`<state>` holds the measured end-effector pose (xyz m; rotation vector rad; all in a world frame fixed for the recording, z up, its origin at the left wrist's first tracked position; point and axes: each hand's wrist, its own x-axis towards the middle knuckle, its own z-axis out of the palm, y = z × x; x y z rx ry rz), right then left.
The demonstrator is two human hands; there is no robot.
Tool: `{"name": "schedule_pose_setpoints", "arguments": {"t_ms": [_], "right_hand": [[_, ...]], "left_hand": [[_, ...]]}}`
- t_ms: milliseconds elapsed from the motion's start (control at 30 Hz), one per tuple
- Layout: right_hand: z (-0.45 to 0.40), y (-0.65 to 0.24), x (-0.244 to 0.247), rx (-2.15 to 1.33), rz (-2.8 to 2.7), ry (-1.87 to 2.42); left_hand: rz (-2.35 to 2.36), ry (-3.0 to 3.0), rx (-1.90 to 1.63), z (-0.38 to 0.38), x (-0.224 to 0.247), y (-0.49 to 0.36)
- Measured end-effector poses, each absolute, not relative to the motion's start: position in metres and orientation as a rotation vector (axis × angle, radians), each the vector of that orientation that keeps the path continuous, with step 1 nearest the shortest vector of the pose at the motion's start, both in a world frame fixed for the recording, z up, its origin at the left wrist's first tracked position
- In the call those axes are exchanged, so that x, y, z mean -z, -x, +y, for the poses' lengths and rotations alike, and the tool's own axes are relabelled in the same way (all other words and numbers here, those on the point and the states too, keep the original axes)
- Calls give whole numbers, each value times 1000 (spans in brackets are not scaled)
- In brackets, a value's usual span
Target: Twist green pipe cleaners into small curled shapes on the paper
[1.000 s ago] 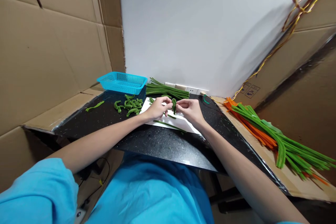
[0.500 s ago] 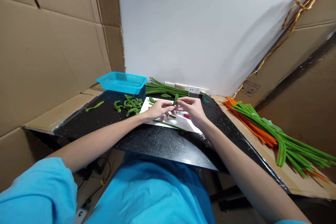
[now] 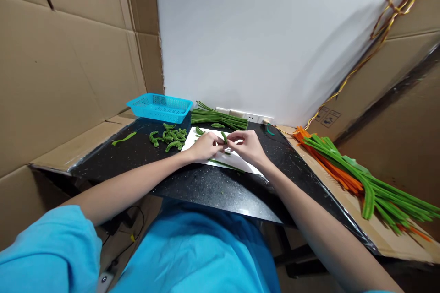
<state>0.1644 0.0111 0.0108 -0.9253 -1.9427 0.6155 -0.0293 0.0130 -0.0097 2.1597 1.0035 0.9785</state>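
Observation:
Over a white sheet (image 3: 235, 161), my left hand (image 3: 205, 147) and my right hand (image 3: 248, 147) meet. Both are closed, fingertips pinching a short, bent green pipe cleaner (image 3: 224, 137) that stands up between them. Fingers cover its lower end. A straight green pipe cleaner stem (image 3: 227, 165) lies along the sheet's near edge, and a small bent piece (image 3: 199, 131) rests near its far left corner. Left of the sheet, several looped green pieces (image 3: 174, 136) form a loose pile.
A blue basket (image 3: 187, 112) stands at the back left, beside a bundle of green stems (image 3: 220, 118) along the wall. Orange stems (image 3: 338, 175) and brighter green stems (image 3: 385, 186) lie on cardboard at right. A green strip (image 3: 124, 138) sits far left on the black tabletop (image 3: 213, 187).
Both hands have come down slightly and closer together, and the held green piece has shifted left and tilted the other way. The red-handled tool seen earlier is now hidden behind my right hand.

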Motion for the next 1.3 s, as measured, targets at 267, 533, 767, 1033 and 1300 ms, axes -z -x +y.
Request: {"name": "schedule_pose_setpoints", "arguments": {"t_ms": [267, 533, 767, 1033, 1300], "right_hand": [[9, -164, -8, -290, -1976, 979], [7, -163, -6, -46, -2034, 1078], [3, -161, -6, 72, -2090, 1094], [5, -157, -6, -112, -1889, 1073], [8, -161, -4, -85, -1999, 1056]], "left_hand": [[1012, -2195, -1147, 13, 8, 25], [935, -1760, -1163, 1, 2, 19], [886, -1719, -1144, 8, 10, 17], [886, -1657, -1242, 5, 6, 15], [926, -1582, -1304, 6, 7, 14]]}}
